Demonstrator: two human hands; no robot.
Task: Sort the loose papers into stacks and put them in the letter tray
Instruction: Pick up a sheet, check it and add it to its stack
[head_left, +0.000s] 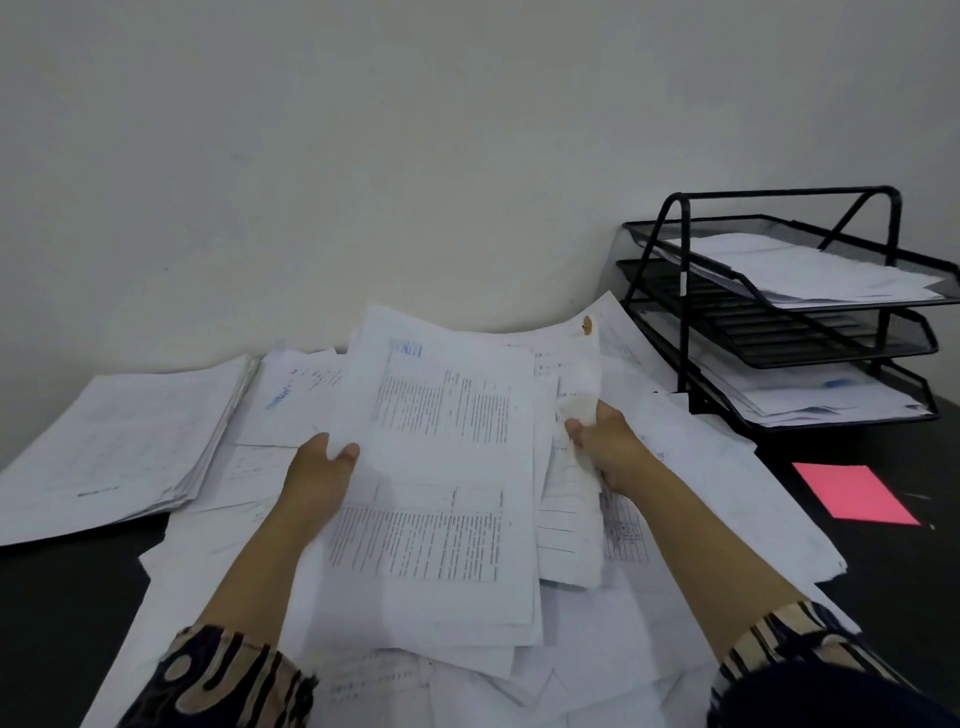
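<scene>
Print on the sheets is blurred, none of it readable; a blue header mark sits at the top of the front page.

Left hand (317, 478) grips the left edge of a bundle of white printed sheets (441, 467), thumb on top, fingers (347, 451) curled under. Right hand (608, 447) pinches a crumpled white sheet (576, 415) at the bundle's right edge, fingers closed round it. Bundle is held tilted above the loose white papers (701, 467) spread across the black desk (893, 571).

One squared stack of white paper (119, 441) lies on the desk, left, apart from the hands.

One black wire-mesh letter tray with three tiers (779, 332) stands at the right rear against the wall. Top and bottom tiers hold white sheets; middle tier shows only mesh. Spread papers reach the tray's base.

One pink rectangular paper (852, 493) lies flat on the desk, in front of the tray, just beside the spread.

A small brown spot (587, 325) marks the top edge of a rear sheet; what it is can't be told.

Two patterned sleeves (223, 680) at the bottom edge.
</scene>
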